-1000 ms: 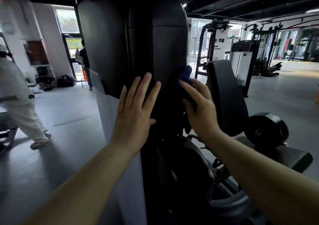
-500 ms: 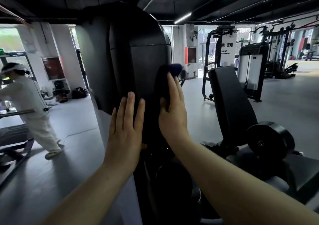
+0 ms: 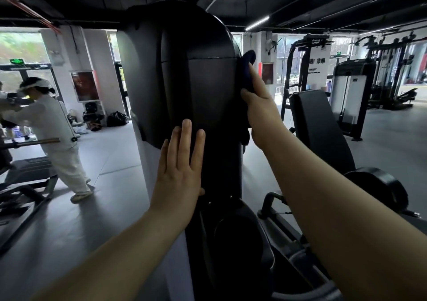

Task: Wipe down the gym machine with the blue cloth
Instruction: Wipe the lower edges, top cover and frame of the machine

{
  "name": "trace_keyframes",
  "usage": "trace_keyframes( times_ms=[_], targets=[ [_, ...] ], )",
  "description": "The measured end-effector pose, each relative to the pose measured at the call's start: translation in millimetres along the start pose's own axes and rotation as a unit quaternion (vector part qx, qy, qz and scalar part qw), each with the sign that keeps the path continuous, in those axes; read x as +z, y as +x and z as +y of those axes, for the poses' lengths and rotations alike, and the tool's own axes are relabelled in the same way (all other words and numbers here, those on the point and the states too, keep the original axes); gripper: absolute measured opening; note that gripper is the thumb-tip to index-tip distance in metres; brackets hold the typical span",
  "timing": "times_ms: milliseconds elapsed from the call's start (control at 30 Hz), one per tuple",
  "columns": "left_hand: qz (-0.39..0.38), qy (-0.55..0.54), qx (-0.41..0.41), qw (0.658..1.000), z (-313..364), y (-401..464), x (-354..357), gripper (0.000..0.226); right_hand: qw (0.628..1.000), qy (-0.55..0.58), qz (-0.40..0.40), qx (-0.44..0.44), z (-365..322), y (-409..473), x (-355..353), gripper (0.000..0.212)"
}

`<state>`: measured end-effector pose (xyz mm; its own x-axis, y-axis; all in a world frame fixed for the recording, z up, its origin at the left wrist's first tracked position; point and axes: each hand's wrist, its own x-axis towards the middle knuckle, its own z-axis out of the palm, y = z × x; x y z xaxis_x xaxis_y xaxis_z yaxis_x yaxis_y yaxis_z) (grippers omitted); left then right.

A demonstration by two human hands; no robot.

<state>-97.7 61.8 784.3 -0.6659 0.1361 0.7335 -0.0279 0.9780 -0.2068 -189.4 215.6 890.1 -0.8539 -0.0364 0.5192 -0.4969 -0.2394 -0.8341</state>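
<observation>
— While the left hand (image 3: 179,169) lies flat and empty on the machine (image 3: 184,81), where's the cloth (image 3: 249,70)?
— Under the right hand (image 3: 261,113), pressed against the machine's right edge; soft, light, best bunched under the palm.

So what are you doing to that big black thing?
I'm cleaning a gym machine. My right hand presses a blue cloth against the right edge of its tall black cover, near the top. My left hand lies flat on the front, lower down, fingers straight. Someone in white clothes is busy at another machine on the left.
</observation>
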Motion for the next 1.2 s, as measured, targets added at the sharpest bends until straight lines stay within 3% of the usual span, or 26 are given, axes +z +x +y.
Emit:
trace_keyframes(
  times_ms=[133, 233, 400, 533, 633, 767, 900, 967, 1000, 1100, 1200],
  targets=[
    [-0.010, 0.005, 0.001, 1.000, 1, -1, -2, 0.134, 0.999, -0.012, 0.012, 0.037, 42, -23, -8, 0.059],
    [-0.018, 0.007, -0.002, 1.000, 1, 0, -2, 0.136, 0.991, -0.058, 0.015, 0.117, 88, -55, -17, 0.064],
    [-0.026, 0.001, 0.001, 1.000, 0, -1, -3, 0.135, 0.941, -0.199, -0.036, 0.270, 121, -73, -32, 0.068],
    [-0.020, -0.029, 0.002, 0.999, -3, -4, -4, 0.133, 0.876, -0.395, -0.102, 0.258, 93, -83, -28, 0.037],
    [-0.005, -0.065, 0.018, 0.998, -10, -8, -2, 0.127, 0.819, -0.505, -0.122, 0.243, 87, -110, -20, 0.042],
    [0.026, -0.144, 0.025, 0.989, -16, -22, 13, 0.113, 0.790, -0.580, -0.079, 0.179, 86, -140, -8, 0.043],
    [0.041, -0.218, 0.024, 0.975, -18, -45, 38, 0.094, 0.743, -0.660, -0.101, 0.057, 88, -171, 6, 0.042],
    [0.037, -0.225, 0.043, 0.973, -26, -52, 49, 0.092, 0.737, -0.662, -0.131, 0.029, 90, -171, -4, 0.042],
    [0.034, -0.226, 0.057, 0.972, -32, -53, 54, 0.093, 0.752, -0.642, -0.135, 0.056, 89, -165, -11, 0.044],
    [0.024, -0.232, 0.098, 0.968, -46, -50, 62, 0.099, 0.783, -0.603, -0.074, 0.135, 87, -152, -13, 0.044],
    [0.022, -0.241, 0.126, 0.962, -54, -48, 66, 0.103, 0.763, -0.638, -0.025, 0.099, 96, -168, 22, 0.041]
  ],
)
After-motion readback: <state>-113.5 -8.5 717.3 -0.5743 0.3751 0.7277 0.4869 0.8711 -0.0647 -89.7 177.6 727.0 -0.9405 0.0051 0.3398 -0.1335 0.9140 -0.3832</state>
